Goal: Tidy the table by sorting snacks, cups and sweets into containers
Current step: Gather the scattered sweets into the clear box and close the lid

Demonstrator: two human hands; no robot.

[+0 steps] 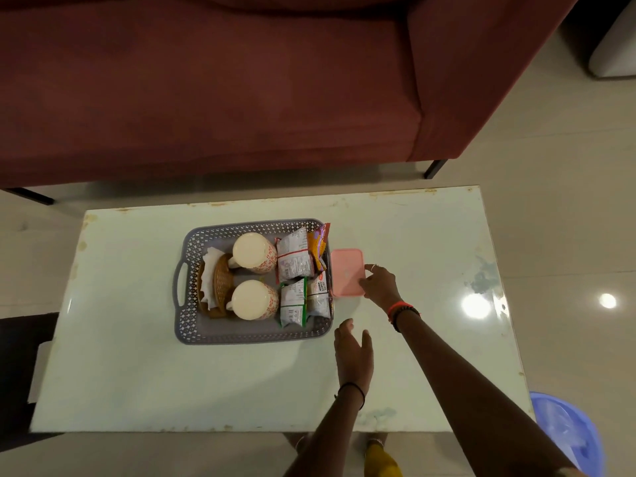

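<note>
A grey perforated tray (pixel 192 325) sits on the pale table (pixel 137 373). Inside it stand two patterned cups (pixel 254 252) (pixel 254 299) upside down, with a small wicker basket (pixel 223 280) lined with white paper to their left. Several snack packets (pixel 295 259) lie in the tray's right half. A pink lidded box (pixel 346 270) rests just outside the tray's right wall. My right hand (pixel 380 282) touches the box's right edge with its fingertips. My left hand (pixel 354 352) hovers open over the table, near the tray's front right corner.
A dark red sofa (pixel 206 80) stands beyond the table's far edge. A blue bin (pixel 571 438) sits on the floor at the lower right. A dark object (pixel 17 366) lies past the table's left edge. Light glares on the table's right side.
</note>
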